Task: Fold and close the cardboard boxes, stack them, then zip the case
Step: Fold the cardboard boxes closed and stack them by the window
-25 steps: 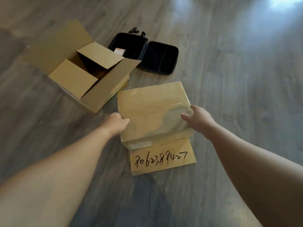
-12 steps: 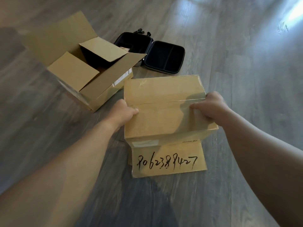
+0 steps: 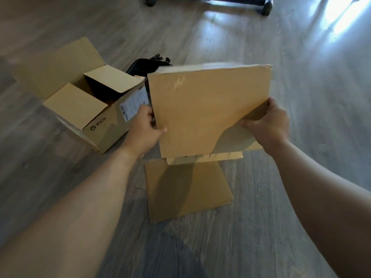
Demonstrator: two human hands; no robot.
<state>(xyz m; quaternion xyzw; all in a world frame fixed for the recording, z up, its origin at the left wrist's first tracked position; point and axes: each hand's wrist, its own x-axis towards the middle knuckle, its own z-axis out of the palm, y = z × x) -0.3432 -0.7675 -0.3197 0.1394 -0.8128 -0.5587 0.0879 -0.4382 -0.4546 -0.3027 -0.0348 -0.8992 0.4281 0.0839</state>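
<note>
I hold a plain brown cardboard box (image 3: pixel 200 109) lifted off the wooden floor and tilted toward me. My left hand (image 3: pixel 143 129) grips its left edge and my right hand (image 3: pixel 269 125) grips its lower right corner. One long flap (image 3: pixel 186 189) hangs down from the box and rests on the floor. To the left stands a larger open cardboard box (image 3: pixel 88 109) marked PICO, its flaps spread. The black case (image 3: pixel 144 66) lies behind the boxes, mostly hidden by the box I hold.
Grey wood-plank floor (image 3: pixel 291 67) all around, with bright window glare at the top right. A dark bar on two wheels (image 3: pixel 265 4) crosses the far edge of the view.
Both hands closed on the box's sides and raised it from the floor, tipping it up. The flap with handwritten numbers now hangs with its blank side showing. The case has become mostly hidden.
</note>
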